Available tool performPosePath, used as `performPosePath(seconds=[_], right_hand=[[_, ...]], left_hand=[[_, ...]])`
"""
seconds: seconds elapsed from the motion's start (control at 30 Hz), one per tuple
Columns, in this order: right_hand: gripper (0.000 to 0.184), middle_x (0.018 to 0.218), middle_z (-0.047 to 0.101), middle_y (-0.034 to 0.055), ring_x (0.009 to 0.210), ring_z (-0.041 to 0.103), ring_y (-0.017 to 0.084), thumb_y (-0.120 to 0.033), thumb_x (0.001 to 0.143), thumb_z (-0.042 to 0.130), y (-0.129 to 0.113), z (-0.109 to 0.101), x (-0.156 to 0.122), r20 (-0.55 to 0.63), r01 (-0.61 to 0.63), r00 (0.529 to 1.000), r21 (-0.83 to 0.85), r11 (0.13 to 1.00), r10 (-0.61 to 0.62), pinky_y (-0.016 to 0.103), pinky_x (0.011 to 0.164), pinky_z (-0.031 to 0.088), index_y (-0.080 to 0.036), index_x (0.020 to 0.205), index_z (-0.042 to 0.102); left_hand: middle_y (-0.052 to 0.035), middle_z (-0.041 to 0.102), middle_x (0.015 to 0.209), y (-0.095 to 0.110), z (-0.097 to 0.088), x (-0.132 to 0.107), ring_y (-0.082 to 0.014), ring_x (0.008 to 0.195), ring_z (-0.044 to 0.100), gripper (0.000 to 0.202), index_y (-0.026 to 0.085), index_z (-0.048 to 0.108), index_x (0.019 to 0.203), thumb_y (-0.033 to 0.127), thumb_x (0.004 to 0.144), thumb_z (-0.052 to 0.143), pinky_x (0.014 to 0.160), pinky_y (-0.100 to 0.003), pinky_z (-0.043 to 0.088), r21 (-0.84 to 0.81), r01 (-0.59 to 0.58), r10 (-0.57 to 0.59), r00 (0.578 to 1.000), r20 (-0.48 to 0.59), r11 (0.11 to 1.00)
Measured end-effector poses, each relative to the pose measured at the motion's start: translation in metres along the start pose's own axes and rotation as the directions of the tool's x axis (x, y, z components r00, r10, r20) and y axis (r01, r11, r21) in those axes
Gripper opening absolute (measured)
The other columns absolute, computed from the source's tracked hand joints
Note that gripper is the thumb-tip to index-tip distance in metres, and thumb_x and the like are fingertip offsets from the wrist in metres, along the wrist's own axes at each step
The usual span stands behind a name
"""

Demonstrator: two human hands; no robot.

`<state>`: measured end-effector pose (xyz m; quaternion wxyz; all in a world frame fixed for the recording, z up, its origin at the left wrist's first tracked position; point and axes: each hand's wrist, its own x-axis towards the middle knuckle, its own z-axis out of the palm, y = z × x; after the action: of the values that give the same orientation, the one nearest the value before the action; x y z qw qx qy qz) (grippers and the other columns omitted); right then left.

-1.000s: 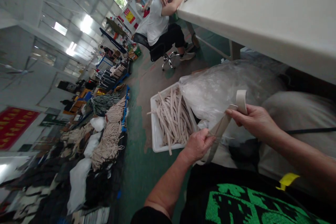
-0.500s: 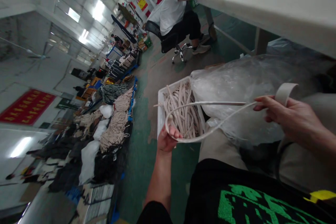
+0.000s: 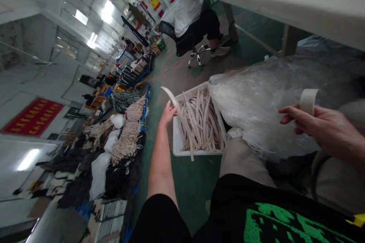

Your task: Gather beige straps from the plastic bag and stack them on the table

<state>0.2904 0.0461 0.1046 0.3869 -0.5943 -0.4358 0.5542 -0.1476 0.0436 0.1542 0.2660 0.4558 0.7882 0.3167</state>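
My left hand (image 3: 169, 114) is stretched out to the near left side of a white plastic crate (image 3: 176, 142), its fingers closed on a flat beige strip (image 3: 182, 115). One end of that strip curls up above the hand, while the other hangs across the crate's front rim. Inside the crate lies a heap of similar beige strips (image 3: 203, 117). On the right, my right hand (image 3: 310, 121) is raised over my lap with a roll of white tape (image 3: 308, 101) held at its fingers; the index finger and thumb point left with no strip between them.
A large clear plastic bag (image 3: 265, 98) bulges right of the crate, under a white-topped table (image 3: 285, 3). A person in a white shirt (image 3: 188, 5) sits on a wheeled chair (image 3: 185, 45) beyond. Pallets with bundled beige strips (image 3: 125, 136) line the left.
My left hand has moved left and up, carrying the strip away from my right hand. The loop between both hands is gone, and the strip now lies over the crate.
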Motion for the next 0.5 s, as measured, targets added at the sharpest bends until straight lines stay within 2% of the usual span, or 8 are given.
performPosePath(seconds=[0.07, 0.1, 0.17, 0.2, 0.27, 0.33, 0.43, 0.5], right_hand=[[0.057, 0.074, 0.067, 0.0061, 0.05, 0.043, 0.012, -0.071, 0.06, 0.073, 0.0, 0.0, 0.001, 0.001, -0.007, 1.0, 0.016, 1.0, 0.007, 0.028, 0.044, 0.035, -0.019, 0.082, 0.068], [0.056, 0.073, 0.066, 0.0059, 0.05, 0.042, 0.011, -0.07, 0.061, 0.073, 0.0, 0.0, 0.001, -0.001, -0.012, 1.0, 0.025, 1.0, 0.012, 0.028, 0.044, 0.035, -0.018, 0.083, 0.067], [0.054, 0.072, 0.066, 0.0055, 0.05, 0.042, 0.011, -0.067, 0.064, 0.073, 0.001, -0.001, 0.001, 0.009, -0.016, 1.0, 0.038, 0.999, 0.016, 0.027, 0.044, 0.034, -0.017, 0.086, 0.067], [0.053, 0.072, 0.066, 0.0052, 0.05, 0.041, 0.01, -0.066, 0.066, 0.073, 0.001, -0.001, 0.001, 0.019, -0.013, 1.0, 0.042, 0.999, 0.012, 0.027, 0.044, 0.034, -0.017, 0.086, 0.067], [0.049, 0.072, 0.067, 0.005, 0.049, 0.041, 0.01, -0.063, 0.07, 0.073, 0.001, -0.001, 0.001, 0.04, -0.007, 0.999, 0.042, 0.999, 0.006, 0.026, 0.044, 0.035, -0.017, 0.086, 0.067], [0.044, 0.072, 0.067, 0.0047, 0.049, 0.042, 0.009, -0.059, 0.075, 0.071, 0.001, 0.0, 0.001, 0.056, -0.013, 0.998, 0.033, 0.999, 0.011, 0.025, 0.044, 0.036, -0.016, 0.086, 0.066], [0.037, 0.07, 0.067, 0.0032, 0.048, 0.045, 0.009, -0.052, 0.08, 0.069, 0.001, 0.0, 0.0, 0.083, -0.022, 0.996, 0.018, 1.0, 0.021, 0.024, 0.044, 0.037, -0.016, 0.088, 0.067], [0.032, 0.07, 0.067, 0.0025, 0.047, 0.046, 0.009, -0.047, 0.081, 0.068, 0.002, -0.001, -0.001, 0.095, -0.016, 0.995, 0.023, 1.0, 0.014, 0.024, 0.045, 0.038, -0.016, 0.088, 0.067]], left_hand=[[-0.011, 0.072, 0.109, -0.004, 0.018, 0.009, -0.0265, 0.106, 0.067, 0.052, 0.019, 0.062, 0.126, 0.024, 0.077, 0.077, 0.093, -0.037, 0.051, 0.193, 0.01, -0.011, 1.0, 0.006, 0.981], [-0.0114, 0.072, 0.111, -0.007, 0.03, 0.009, -0.0274, 0.11, 0.065, 0.05, 0.019, 0.065, 0.121, 0.021, 0.073, 0.079, 0.095, -0.037, 0.049, 0.224, 0.0, -0.008, 0.999, 0.032, 0.975], [-0.0093, 0.072, 0.114, -0.013, 0.061, 0.001, -0.0251, 0.108, 0.065, 0.042, 0.02, 0.069, 0.117, 0.022, 0.076, 0.077, 0.095, -0.033, 0.049, 0.226, -0.058, 0.02, 0.986, 0.167, 0.972], [-0.0076, 0.073, 0.113, -0.016, 0.08, -0.006, -0.0229, 0.105, 0.065, 0.038, 0.02, 0.069, 0.117, 0.025, 0.08, 0.073, 0.094, -0.031, 0.049, 0.22, -0.106, 0.045, 0.963, 0.264, 0.97], [-0.0053, 0.073, 0.109, -0.023, 0.119, -0.022, -0.0197, 0.099, 0.065, 0.033, 0.019, 0.07, 0.118, 0.032, 0.088, 0.064, 0.092, -0.029, 0.048, 0.215, -0.204, 0.087, 0.886, 0.455, 0.955], [-0.005, 0.073, 0.099, -0.029, 0.158, -0.037, -0.0195, 0.094, 0.064, 0.031, 0.017, 0.073, 0.11, 0.038, 0.093, 0.058, 0.088, -0.028, 0.047, 0.244, -0.248, 0.074, 0.827, 0.558, 0.937], [-0.0052, 0.072, 0.085, -0.04, 0.205, -0.055, -0.0203, 0.083, 0.064, 0.034, 0.014, 0.076, 0.093, 0.045, 0.091, 0.061, 0.077, -0.028, 0.048, 0.292, -0.222, 0.005, 0.804, 0.595, 0.93], [-0.0052, 0.072, 0.085, -0.045, 0.225, -0.063, -0.0206, 0.081, 0.064, 0.033, 0.015, 0.075, 0.092, 0.046, 0.085, 0.068, 0.074, -0.028, 0.047, 0.328, -0.203, -0.024, 0.819, 0.574, 0.922]])
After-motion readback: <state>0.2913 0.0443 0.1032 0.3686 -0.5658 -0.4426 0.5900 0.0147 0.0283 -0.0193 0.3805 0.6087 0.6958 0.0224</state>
